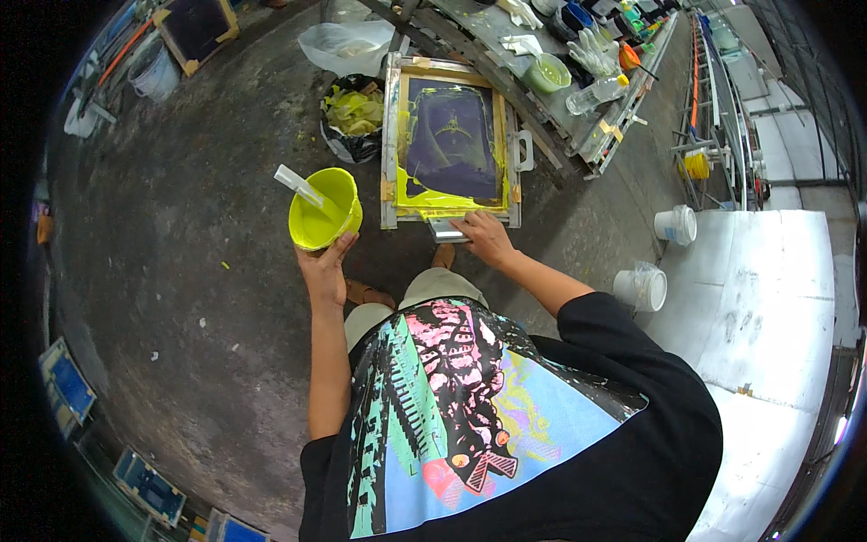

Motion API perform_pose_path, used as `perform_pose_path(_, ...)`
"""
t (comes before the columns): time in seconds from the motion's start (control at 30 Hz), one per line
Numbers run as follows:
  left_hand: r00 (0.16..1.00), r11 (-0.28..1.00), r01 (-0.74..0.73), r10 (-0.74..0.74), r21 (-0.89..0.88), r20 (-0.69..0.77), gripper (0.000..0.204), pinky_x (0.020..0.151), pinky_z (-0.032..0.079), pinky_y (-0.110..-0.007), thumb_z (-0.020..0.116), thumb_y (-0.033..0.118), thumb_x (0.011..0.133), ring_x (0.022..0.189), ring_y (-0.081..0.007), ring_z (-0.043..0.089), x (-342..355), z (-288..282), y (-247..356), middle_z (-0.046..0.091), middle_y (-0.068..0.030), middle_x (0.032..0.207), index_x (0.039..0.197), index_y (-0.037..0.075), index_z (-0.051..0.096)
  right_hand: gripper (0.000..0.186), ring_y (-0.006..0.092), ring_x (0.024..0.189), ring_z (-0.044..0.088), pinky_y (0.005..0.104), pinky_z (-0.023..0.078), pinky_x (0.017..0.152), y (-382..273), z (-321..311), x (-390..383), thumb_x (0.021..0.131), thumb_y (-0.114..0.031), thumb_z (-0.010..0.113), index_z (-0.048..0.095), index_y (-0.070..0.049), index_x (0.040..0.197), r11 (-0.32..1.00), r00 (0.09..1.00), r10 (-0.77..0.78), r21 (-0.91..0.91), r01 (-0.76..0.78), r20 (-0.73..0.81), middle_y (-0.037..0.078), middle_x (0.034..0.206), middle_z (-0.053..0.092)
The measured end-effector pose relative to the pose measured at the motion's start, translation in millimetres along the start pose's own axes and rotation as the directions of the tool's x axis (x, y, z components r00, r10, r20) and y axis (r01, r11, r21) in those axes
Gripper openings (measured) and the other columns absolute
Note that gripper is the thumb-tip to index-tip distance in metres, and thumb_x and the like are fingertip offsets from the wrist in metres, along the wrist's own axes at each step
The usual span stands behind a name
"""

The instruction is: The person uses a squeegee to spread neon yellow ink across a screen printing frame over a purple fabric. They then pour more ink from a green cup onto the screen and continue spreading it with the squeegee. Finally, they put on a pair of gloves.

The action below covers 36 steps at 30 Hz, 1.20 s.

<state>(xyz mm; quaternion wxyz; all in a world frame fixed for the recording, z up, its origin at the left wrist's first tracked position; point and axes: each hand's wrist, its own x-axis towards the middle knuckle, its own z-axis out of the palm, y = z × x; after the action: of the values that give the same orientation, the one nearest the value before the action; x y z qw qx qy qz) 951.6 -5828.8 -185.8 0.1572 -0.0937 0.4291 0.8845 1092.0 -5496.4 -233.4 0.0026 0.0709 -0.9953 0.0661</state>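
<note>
A grey table [492,29] is standing beyond a taped frame [392,135], which is facing the person [506,406], probably for easy reach; yellow paint [442,200] is smearing its dark mesh [456,135]. Beside it, a black bag [366,149] is holding yellow scraps [355,110]. A yellow tub [354,217] of paint is resting in the left hand [327,264], its fingers clamping the lower wall, seemingly to support the weight. The right hand [486,238] is clamping its fingers on a silvery blade [446,230] at the frame's near edge. A white stick [296,184] is leaning inside the tub
</note>
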Motion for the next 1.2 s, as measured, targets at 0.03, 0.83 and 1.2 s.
perform_pose_path(0.03,1.0,1.0,0.001,-0.001,0.01,0.003,0.066,0.092,0.063,-0.045,0.074,-0.014,0.084,0.117,-0.0282,0.066,-1,-1,-3,0.06,-0.0126,0.132,0.14,0.008,0.046,0.06,0.0271,0.101,0.058,0.0415,0.047,0.085,2,-3,2,0.07,-0.01,0.081,0.067,-0.017,0.128,1.0,1.0,0.021,0.013,-0.021,-0.019,0.007,0.101,0.058)
perform_pose_path(0.83,0.972,0.99,-0.139,0.143,0.035,-0.185,0.066,0.092,0.063,-0.047,0.075,-0.013,0.083,0.115,-0.0291,0.067,-36,59,-55,0.062,-0.0126,0.13,0.139,0.009,0.048,0.033,0.029,0.106,0.058,0.0458,0.05,0.087,104,-9,143,0.081,-0.008,0.069,0.072,-0.018,0.113,0.96,0.97,-0.243,0.141,0.242,-0.01,0.005,0.105,0.062)
perform_pose_path(1.2,0.97,0.985,-0.135,0.153,0.103,-0.191,0.058,0.091,0.064,-0.047,0.073,-0.012,0.084,0.11,-0.0291,0.07,-47,82,-59,0.066,-0.0132,0.124,0.135,0.007,0.055,0.034,0.0257,0.11,0.062,0.0452,0.047,0.089,133,50,203,0.082,-0.004,0.065,0.071,-0.015,0.114,0.998,0.997,-0.064,0.022,0.065,-0.049,0.004,0.109,0.07)
